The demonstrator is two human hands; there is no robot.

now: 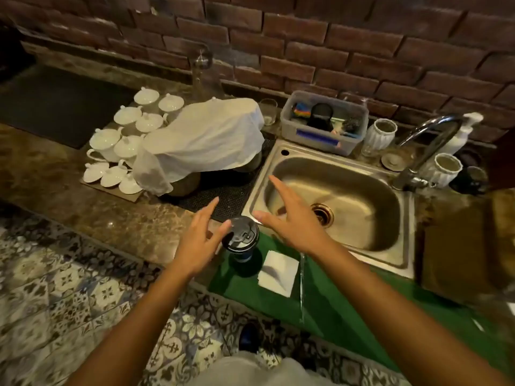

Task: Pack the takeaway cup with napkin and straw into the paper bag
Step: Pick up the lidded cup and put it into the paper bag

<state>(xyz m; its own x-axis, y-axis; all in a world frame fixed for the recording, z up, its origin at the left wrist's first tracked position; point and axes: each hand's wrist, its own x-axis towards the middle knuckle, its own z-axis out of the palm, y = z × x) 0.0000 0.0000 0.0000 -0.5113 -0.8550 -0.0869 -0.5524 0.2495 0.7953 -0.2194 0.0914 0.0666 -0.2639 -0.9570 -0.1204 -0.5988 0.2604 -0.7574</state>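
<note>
Here both hands reach out over the counter edge, fingers spread wide and holding nothing. The left hand (199, 240) hovers just left of the takeaway cup (242, 242), its fingertips (226, 225) at the rim of the dark lid; whether they touch the lid cannot be told. The right hand (289, 218) is just right of the cup and a little beyond it, palm down, thumb pointing toward the lid, fingers stretched over the near left corner of the sink (362, 215).

The cup stands upright on the green mat (328, 305), at its far left corner. One folded white napkin (278, 271) lies flat on the mat just right of the cup. One clear straw (302, 285) lies along the napkin's right edge, faint and hard to trace against the green.

Beyond the cup to the left, about a dozen white lidded teacups (119, 146) are grouped on a board; an exact count is not possible, since a white cloth (203, 140) drapes over the things beside them. Two white ribbed jars (381, 133) stand behind the sink, near the tap (429, 140). A brown shape at the right frame edge is too dark to identify.
</note>
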